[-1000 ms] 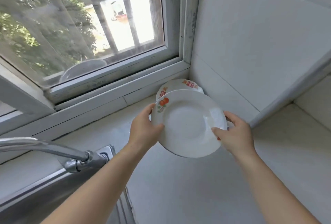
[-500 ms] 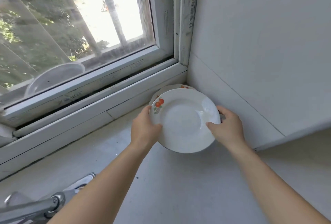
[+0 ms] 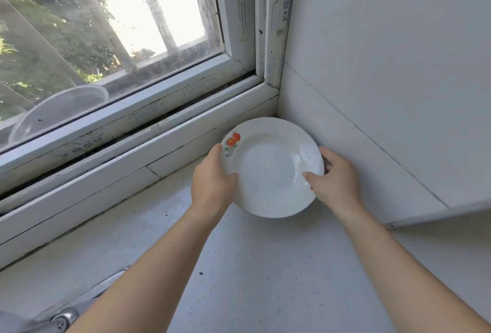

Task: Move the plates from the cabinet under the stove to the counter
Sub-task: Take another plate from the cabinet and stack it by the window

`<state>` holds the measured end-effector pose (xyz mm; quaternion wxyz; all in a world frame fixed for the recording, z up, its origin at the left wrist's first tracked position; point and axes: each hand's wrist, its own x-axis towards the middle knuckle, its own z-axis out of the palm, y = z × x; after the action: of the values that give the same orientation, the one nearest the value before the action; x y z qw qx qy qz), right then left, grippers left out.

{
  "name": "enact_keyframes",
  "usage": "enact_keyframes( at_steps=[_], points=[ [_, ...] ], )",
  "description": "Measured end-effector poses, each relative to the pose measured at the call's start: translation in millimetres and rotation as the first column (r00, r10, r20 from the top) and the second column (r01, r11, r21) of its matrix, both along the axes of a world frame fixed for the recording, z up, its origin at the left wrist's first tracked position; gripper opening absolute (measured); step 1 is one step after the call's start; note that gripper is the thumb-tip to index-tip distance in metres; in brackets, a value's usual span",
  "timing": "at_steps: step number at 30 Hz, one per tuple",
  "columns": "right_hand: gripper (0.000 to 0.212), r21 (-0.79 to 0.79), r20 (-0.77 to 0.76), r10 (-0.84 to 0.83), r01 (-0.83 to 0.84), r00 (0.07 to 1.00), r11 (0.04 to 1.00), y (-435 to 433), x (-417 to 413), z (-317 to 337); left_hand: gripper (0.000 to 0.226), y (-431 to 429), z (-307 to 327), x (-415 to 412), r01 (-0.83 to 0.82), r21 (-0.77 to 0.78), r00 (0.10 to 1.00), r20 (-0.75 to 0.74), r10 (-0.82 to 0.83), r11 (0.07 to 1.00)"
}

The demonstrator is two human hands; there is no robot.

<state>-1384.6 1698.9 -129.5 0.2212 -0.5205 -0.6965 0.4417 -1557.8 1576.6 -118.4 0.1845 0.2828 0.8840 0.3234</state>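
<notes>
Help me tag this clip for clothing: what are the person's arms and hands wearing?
Nothing visible: both forearms are bare to the frame edge, with no sleeves. The left hand and right hand show no gloves, rings, watch or bracelet.

Daylight pours through a large window (image 3: 111,21) above a pale, speckled counter (image 3: 252,266) in a kitchen corner. The white window frame (image 3: 159,105) carries strips of printed protective film, and dark grime lines its lower track. Green trees (image 3: 39,40) and sunlit ground show through the streaked glass. A clear plastic tub (image 3: 58,109) shows at the pane's lower left, on which side of the glass is unclear. A plain white tiled wall (image 3: 385,66) meets the frame at right. A metal tap (image 3: 63,316) edges in at lower left.
</notes>
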Motion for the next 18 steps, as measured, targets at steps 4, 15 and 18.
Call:
enact_keyframes(
  at_steps=[4,15,18],
  points=[
    [0.026,0.009,0.033,-0.002,0.001,0.999,1.0,0.1,-4.0,-3.9,0.042,2.9,-1.6,-4.0,0.025,-0.02,0.998,-0.055,-0.026,0.999],
    [0.026,0.061,0.027,0.022,-0.024,0.999,0.998,-4.5,-9.3,-3.6,0.056,3.4,-9.5,-8.0,0.052,-0.071,0.994,-0.091,-0.059,0.996],
    [0.028,0.069,0.022,0.038,-0.04,0.999,0.997,-5.7,-9.7,-3.2,0.062,2.1,-8.6,-7.0,0.075,-0.08,0.995,-0.062,-0.081,0.994]
  ],
)
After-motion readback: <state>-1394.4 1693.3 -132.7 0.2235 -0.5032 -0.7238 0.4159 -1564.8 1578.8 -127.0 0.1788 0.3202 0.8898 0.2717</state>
